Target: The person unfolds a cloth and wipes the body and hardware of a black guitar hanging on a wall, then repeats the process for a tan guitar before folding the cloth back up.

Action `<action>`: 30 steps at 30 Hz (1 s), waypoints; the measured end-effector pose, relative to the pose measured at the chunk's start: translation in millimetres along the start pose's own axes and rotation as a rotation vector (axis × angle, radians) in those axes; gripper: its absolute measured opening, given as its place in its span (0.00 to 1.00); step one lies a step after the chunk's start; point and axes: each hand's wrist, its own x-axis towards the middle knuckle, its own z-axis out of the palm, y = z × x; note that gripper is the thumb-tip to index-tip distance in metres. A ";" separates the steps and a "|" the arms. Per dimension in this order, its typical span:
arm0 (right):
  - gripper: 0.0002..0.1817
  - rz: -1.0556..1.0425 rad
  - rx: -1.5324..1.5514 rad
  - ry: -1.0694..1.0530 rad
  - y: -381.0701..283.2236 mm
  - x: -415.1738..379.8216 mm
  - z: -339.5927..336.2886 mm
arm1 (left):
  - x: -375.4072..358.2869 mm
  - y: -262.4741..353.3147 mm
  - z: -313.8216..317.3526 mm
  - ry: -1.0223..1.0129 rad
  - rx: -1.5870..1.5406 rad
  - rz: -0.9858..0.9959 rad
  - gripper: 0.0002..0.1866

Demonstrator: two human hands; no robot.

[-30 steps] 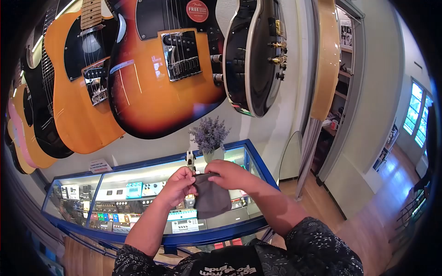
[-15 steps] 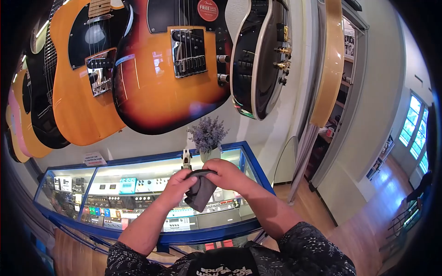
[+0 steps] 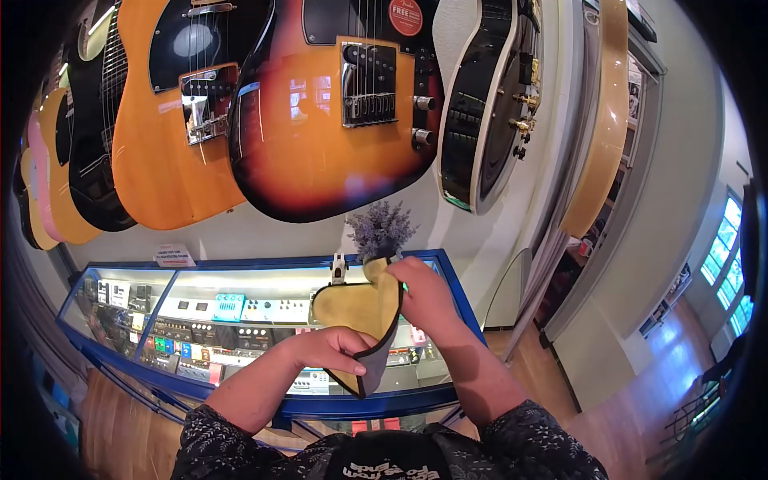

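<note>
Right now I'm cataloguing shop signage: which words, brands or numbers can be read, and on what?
"FREE": round red sticker on the sunburst guitar.
"from": shirt front; other words there unclear.
Too small or blurred: remaining sticker print, white card by the display case, print on pedals.

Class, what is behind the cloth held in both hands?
The glass display case shows around the cloth, with purple flowers above. Whatever case contents lie directly behind the cloth are covered and cannot be seen.

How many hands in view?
2: left hand holding the cloth near its bottom, right hand holding its upper right edge. No others visible.
</note>
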 end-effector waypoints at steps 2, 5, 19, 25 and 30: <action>0.16 0.121 0.549 -0.049 12.9 2.2 8.3 | 0.0 -4.4 -1.1 0.037 -0.019 -0.028 0.13; 0.21 0.366 1.019 -0.122 9.9 2.7 5.4 | -1.4 -12.7 -8.1 0.130 0.001 -0.121 0.13; 0.25 0.164 1.671 -0.262 12.9 10.2 -54.4 | -2.2 2.9 -21.5 0.130 0.027 0.090 0.11; 0.30 0.258 1.481 0.045 5.8 -23.6 -82.1 | -1.4 -4.3 -31.2 0.289 0.380 0.085 0.10; 0.23 0.609 1.714 0.087 57.3 -82.7 -97.5 | 20.1 28.9 -10.5 0.520 0.635 0.138 0.08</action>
